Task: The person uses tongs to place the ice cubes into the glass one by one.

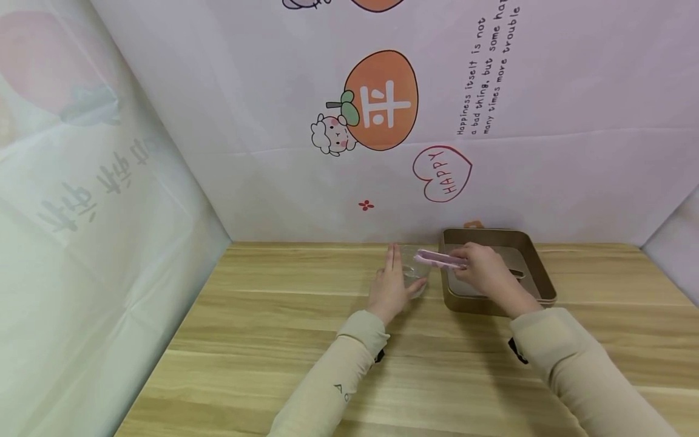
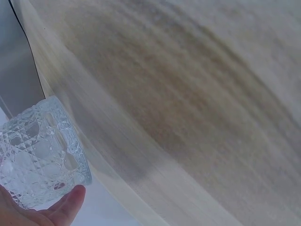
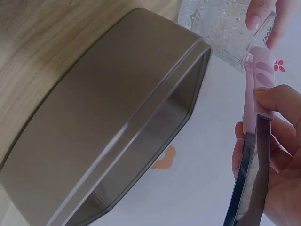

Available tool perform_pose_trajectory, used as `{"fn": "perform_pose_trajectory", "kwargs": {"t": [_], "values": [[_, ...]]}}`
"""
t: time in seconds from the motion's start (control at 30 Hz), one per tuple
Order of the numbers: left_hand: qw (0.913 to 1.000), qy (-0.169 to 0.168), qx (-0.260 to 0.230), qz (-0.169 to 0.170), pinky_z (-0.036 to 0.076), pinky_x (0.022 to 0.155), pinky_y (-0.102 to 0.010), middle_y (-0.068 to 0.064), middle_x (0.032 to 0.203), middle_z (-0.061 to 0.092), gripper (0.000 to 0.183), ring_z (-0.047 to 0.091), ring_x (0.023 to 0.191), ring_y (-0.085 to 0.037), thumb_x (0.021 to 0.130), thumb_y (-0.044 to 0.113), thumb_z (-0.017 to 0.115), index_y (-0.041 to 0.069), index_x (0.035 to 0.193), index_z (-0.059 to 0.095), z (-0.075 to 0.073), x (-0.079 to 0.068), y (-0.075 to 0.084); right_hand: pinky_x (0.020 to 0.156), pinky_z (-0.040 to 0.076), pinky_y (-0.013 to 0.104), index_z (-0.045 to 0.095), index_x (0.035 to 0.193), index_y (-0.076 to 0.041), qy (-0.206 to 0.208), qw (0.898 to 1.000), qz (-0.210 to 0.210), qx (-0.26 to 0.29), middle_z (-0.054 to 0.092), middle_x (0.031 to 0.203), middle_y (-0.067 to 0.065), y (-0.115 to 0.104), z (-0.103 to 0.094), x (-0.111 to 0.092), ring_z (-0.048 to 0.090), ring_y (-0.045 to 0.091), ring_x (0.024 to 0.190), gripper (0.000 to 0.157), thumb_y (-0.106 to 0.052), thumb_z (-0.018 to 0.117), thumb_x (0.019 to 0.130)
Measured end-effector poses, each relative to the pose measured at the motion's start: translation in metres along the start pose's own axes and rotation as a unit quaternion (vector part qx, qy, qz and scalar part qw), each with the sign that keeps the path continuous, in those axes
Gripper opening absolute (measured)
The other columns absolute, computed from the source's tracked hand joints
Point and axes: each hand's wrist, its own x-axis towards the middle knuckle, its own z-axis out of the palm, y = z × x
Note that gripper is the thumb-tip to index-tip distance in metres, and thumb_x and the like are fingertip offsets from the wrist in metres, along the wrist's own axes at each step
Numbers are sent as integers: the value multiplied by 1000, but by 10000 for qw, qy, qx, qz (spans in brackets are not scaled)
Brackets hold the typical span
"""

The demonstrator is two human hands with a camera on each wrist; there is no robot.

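My left hand (image 1: 389, 291) holds a clear cut-glass cup (image 2: 42, 153), with fingers on its far side and thumb on the near side. In the right wrist view two left fingertips (image 3: 254, 21) lie at the cup's rim. My right hand (image 1: 483, 267) grips a pair of tongs (image 3: 261, 99) with pink patterned tips and metal arms. Those tips reach the cup's rim; whether they hold anything cannot be made out. Part of the tongs is hidden by the right hand in the head view.
A brown rectangular metal tin (image 1: 540, 273), open at the top, stands right of the cup, under the right hand and wrist. The wooden table (image 1: 262, 340) meets a printed white sheet (image 1: 262, 152) at the back. Another sheet (image 1: 109, 243) hangs at the left.
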Motion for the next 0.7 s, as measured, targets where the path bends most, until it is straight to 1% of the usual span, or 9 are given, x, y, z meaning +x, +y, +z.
{"fn": "perform_pose_trajectory", "kwargs": {"t": [0.17,0.4,0.5,0.7], "values": [[10000,-54,-15,-26,56,84,-34,-2,163,8,95,57,119,-30,89,62,50,12,155,5,-2,0,0,69,53,46,67,109,8,-103,9999,26,-22,65,99,23,-1,2,-1,63,31,81,32,-3,70,79],[9999,-96,-131,-44,55,87,-36,-1,163,6,94,55,122,-32,90,63,49,12,155,5,-1,-1,1,75,54,50,67,109,8,-192,9998,-20,-69,65,103,24,1,5,0,64,37,87,32,-2,70,79],[9998,-116,-134,-54,54,90,-38,-1,163,6,93,54,123,-32,90,63,48,12,155,4,-1,0,1,76,54,50,67,109,8,-211,9997,-67,-80,66,103,25,2,5,1,65,37,87,32,-2,70,79],[9997,-146,-178,-80,54,90,-39,1,163,3,93,53,125,-32,90,63,47,13,155,3,-2,0,2,78,54,51,66,110,9,-197,9997,-111,-64,66,103,26,2,5,1,65,38,89,35,-2,70,77]]}}
